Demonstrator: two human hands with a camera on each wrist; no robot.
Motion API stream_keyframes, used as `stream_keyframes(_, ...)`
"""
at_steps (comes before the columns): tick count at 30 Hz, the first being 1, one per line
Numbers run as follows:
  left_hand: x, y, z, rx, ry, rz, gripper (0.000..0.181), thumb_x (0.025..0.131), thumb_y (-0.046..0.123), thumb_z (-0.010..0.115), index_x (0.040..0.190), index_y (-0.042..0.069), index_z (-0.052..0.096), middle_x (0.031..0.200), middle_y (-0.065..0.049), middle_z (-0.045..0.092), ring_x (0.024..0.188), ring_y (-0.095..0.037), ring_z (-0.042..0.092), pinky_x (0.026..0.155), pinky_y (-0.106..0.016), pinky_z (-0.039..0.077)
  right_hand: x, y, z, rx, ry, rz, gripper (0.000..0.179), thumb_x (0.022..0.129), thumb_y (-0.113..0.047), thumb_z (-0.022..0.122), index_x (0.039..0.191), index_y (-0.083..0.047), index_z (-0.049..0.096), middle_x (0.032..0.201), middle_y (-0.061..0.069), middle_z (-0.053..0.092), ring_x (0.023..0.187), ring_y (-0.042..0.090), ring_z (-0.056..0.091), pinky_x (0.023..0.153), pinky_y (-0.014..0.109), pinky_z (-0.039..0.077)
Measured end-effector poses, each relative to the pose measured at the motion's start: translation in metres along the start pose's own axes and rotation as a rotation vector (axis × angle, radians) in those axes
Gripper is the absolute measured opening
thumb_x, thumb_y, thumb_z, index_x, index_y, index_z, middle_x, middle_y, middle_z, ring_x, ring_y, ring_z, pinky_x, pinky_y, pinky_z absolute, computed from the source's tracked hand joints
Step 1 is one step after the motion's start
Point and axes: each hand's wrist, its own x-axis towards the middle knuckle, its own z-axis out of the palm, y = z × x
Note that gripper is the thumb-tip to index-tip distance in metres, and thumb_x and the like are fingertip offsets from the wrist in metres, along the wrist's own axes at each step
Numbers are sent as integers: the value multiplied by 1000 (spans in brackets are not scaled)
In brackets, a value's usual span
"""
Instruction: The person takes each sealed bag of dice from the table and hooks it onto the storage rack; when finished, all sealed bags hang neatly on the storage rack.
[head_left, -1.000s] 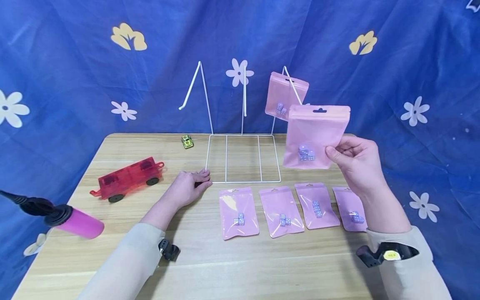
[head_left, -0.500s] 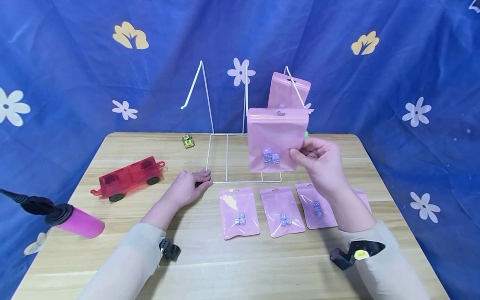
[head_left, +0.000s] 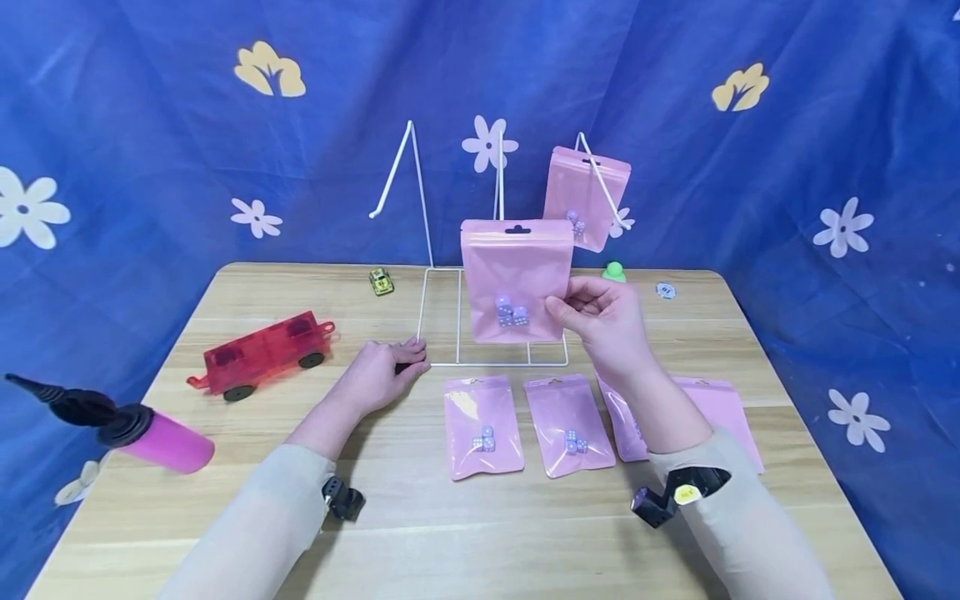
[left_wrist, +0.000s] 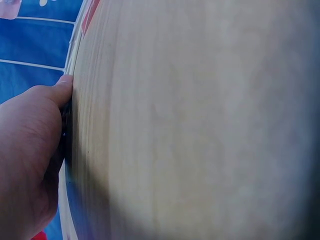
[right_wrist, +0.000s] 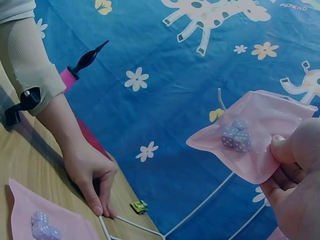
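My right hand (head_left: 611, 325) pinches the lower right edge of a pink zip pouch (head_left: 517, 267) between thumb and fingers. The pouch hangs upright, its punched hole at the top, overlapping the middle hook (head_left: 501, 179) of a white wire display rack (head_left: 487, 364). Lilac dice (right_wrist: 236, 137) show through the pouch in the right wrist view. My left hand (head_left: 378, 379) holds the rack's front left corner down at the table, thumb and fingertips on the wire. Another pink pouch (head_left: 581, 192) hangs on the right hook; the left hook (head_left: 390, 171) is bare.
Several pink dice pouches (head_left: 483, 400) lie in a row before the rack, some partly behind my right forearm. At left are a red toy wagon (head_left: 262, 354) and a pink hand pump (head_left: 168, 442). Behind stand a small yellow-green car (head_left: 381, 282), a green piece (head_left: 614, 271) and a chip (head_left: 665, 290).
My right hand has carried the pink pouch leftward from beside the right hook to in front of the middle hook. The left hand has stayed at the rack's corner.
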Motion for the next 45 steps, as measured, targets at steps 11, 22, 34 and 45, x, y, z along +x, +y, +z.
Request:
stream_keyframes(11,4,4,-2,-12,7,-2,31,97,20,81,121,1,78,129,-15,71,129,-29,64,113,-49,47,11,12,10,38,20,40,13,90,16,74,96,5,77,89,14,76,79,14,69,69,21,58)
stream_keyframes(22,3,4,-3,-6,8,-3,30,97,20,80,120,0,78,128,-15,71,128,-30,64,113,-49,47,28,27,13,-4,52,66,15,92,16,72,93,2,75,85,3,76,78,12,68,67,19,55)
stream_keyframes(34,0,2,-1,-11,2,-12,31,98,20,80,121,0,77,129,-15,70,129,-31,64,115,-49,46,66,47,16,-15,126,114,15,93,13,72,90,-2,73,84,3,74,78,10,67,69,18,55)
stream_keyframes(45,-1,1,0,-23,3,-9,31,98,19,80,122,0,77,129,-15,70,129,-30,64,115,-49,45,102,55,15,-57,200,201,4,96,3,75,99,1,74,87,2,71,81,11,62,67,20,51)
